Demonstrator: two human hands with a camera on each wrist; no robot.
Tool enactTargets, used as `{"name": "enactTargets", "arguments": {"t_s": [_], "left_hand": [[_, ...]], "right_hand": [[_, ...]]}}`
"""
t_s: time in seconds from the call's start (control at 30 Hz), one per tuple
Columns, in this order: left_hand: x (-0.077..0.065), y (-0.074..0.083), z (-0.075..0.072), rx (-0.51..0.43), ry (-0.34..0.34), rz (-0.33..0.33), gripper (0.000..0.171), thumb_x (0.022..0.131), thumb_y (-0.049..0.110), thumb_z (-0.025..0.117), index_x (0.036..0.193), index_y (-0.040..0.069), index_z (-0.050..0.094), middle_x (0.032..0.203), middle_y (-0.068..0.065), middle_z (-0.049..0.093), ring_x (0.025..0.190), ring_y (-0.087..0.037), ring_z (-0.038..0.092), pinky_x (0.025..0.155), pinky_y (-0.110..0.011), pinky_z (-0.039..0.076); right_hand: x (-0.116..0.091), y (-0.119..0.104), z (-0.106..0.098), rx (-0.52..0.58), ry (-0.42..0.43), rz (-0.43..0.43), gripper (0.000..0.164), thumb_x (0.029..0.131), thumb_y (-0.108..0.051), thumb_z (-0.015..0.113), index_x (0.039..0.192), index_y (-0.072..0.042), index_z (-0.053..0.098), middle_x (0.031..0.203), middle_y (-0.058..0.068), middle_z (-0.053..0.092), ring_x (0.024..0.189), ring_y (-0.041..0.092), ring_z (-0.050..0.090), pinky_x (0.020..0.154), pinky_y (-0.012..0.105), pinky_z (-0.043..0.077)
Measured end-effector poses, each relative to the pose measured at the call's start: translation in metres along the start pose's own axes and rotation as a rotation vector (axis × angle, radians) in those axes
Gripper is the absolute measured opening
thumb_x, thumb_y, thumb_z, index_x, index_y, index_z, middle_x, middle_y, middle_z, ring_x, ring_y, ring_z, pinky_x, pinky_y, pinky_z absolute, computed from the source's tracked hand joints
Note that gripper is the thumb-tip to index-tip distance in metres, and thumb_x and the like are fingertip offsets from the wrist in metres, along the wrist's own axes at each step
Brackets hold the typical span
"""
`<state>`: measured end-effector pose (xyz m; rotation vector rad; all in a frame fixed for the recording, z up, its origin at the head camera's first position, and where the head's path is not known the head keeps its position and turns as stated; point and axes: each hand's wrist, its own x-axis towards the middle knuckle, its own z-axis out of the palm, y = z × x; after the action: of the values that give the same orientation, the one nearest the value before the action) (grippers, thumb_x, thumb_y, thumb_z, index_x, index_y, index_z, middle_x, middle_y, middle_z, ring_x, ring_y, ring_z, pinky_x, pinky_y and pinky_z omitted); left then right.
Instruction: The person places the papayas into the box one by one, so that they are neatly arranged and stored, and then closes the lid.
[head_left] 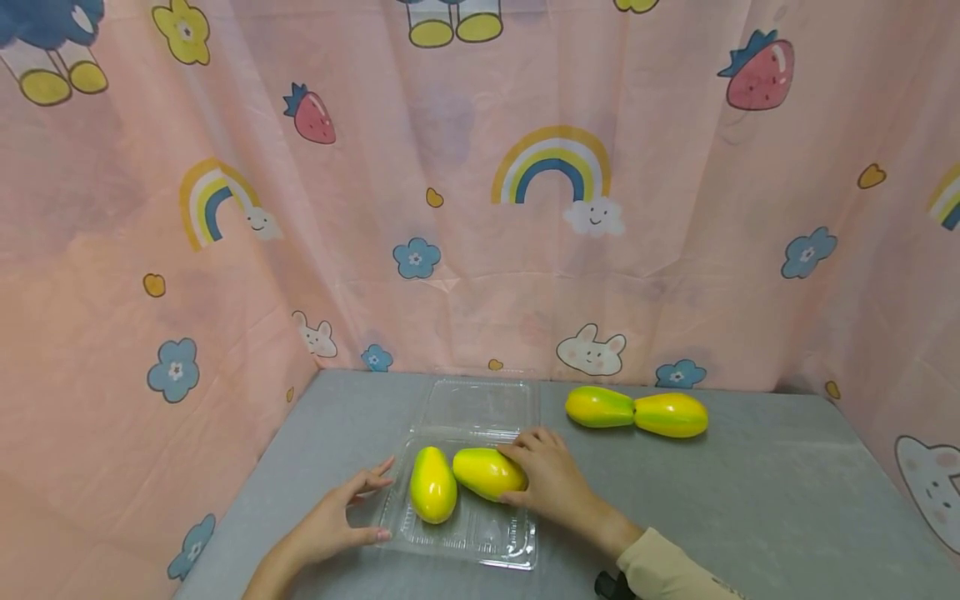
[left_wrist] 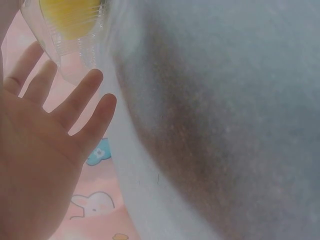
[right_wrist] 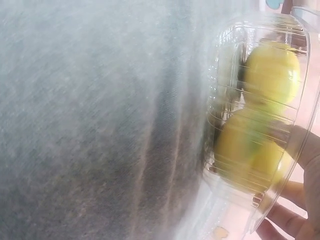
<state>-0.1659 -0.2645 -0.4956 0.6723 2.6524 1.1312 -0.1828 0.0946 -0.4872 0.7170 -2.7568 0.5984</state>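
A clear plastic clamshell box (head_left: pixel 517 560) lies unfolded on the table, its lid (head_left: pixel 480 407) laid back toward the curtain. Inside the base, one glossy yellow-green papaya (head_left: pixel 432 487) lies lengthwise on the left. Beside it another papaya (head_left: pixel 482 472) lies slantwise, its right end gripped by my right hand (head_left: pixel 553 482). In the right wrist view, fingers (right_wrist: pixel 297 145) reach over the wall onto the fruit. My left hand (head_left: pixel 330 521) is at the box's left edge, fingers spread and holding nothing. The left wrist view shows its palm (left_wrist: pixel 40 135) close to the box wall.
Two more papayas (head_left: pixel 600 407) (head_left: pixel 671 415) lie end to end at the back right of the grey table (head_left: pixel 720 517). A pink patterned curtain (head_left: pixel 480 317) stands behind and at the sides. A small black object (head_left: pixel 613 586) is by the right sleeve.
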Motion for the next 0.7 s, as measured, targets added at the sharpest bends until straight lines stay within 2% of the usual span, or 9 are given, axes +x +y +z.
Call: {"name": "enactTargets", "arguments": {"t_s": [0.27, 0.53, 0.7], "left_hand": [[-0.001, 0.001, 0.000, 0.004, 0.000, -0.017, 0.065, 0.078, 0.040, 0.082, 0.134, 0.020, 0.055, 0.162, 0.001, 0.035, 0.136, -0.034, 0.051, 0.102, -0.052, 0.049], [-0.001, 0.002, 0.000, -0.008, -0.001, -0.014, 0.065, 0.078, 0.039, 0.082, 0.134, 0.018, 0.055, 0.162, 0.000, 0.035, 0.136, -0.036, 0.050, 0.102, -0.055, 0.048], [-0.001, 0.002, 0.000, -0.015, -0.004, -0.015, 0.065, 0.078, 0.039, 0.082, 0.133, 0.017, 0.055, 0.162, -0.001, 0.035, 0.136, -0.036, 0.050, 0.103, -0.057, 0.048]], "right_hand": [[0.008, -0.014, -0.004, 0.045, -0.017, 0.000, 0.064, 0.071, -0.050, 0.083, 0.125, -0.018, 0.068, 0.112, -0.001, 0.067, 0.108, 0.020, 0.054, 0.101, 0.048, 0.043], [0.029, -0.044, -0.003, 0.105, -0.113, -0.007, 0.068, 0.075, -0.058, 0.078, 0.129, -0.019, 0.065, 0.123, -0.001, 0.067, 0.115, 0.020, 0.054, 0.103, 0.049, 0.045], [0.038, -0.059, 0.005, 0.117, -0.159, -0.007, 0.071, 0.075, -0.063, 0.075, 0.129, -0.018, 0.065, 0.124, 0.000, 0.067, 0.114, 0.019, 0.054, 0.102, 0.049, 0.046]]}}
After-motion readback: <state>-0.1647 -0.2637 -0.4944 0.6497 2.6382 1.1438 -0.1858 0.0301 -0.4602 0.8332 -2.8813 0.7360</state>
